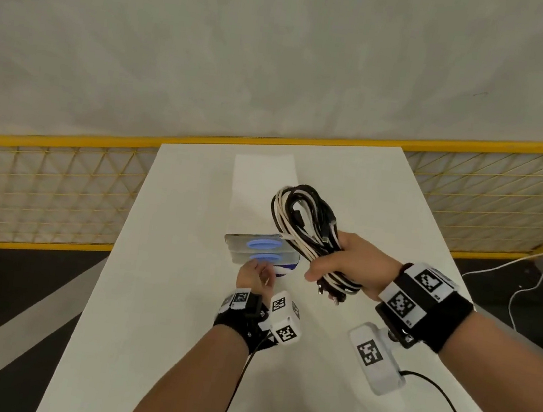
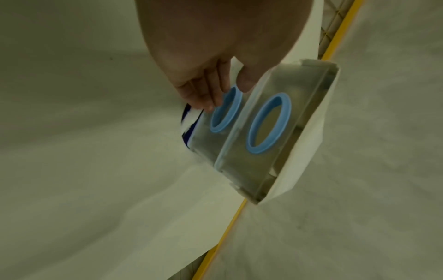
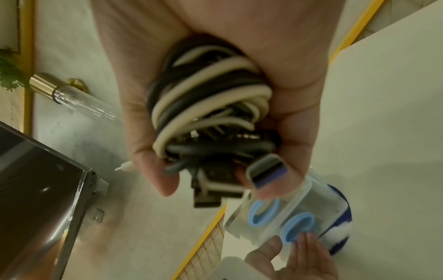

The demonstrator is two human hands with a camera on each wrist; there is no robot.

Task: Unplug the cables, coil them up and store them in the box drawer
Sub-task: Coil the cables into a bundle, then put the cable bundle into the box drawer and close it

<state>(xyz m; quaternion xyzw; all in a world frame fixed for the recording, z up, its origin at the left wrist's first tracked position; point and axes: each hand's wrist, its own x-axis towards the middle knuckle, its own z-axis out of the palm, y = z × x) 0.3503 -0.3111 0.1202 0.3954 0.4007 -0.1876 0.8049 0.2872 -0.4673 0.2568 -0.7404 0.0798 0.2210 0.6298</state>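
Right hand (image 1: 347,262) clenched coiled cables (image 1: 305,224) above box drawer (image 1: 259,247); left hand (image 1: 256,274), fingers relaxed, touched lower drawer ring (image 2: 225,109). Coiling apparently done; storing remained.

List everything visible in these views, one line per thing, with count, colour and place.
cable bundle: one coil, black and white cables, gripped in the right hand above the table
drawer box: one, clear plastic, two stacked drawers, on the table
ring handles: two, light blue, one on each drawer front
table: one, white, under both hands
fence: one, yellow mesh, behind the table
loose cable: one, white, on the floor at right
blue-and-white item: one, beside the box, unclear what it is
wrist trackers: white blocks with black markers, on black straps, both wrists
left hand: fingers straight, at the lower ring handle
right hand: curled round the bundle
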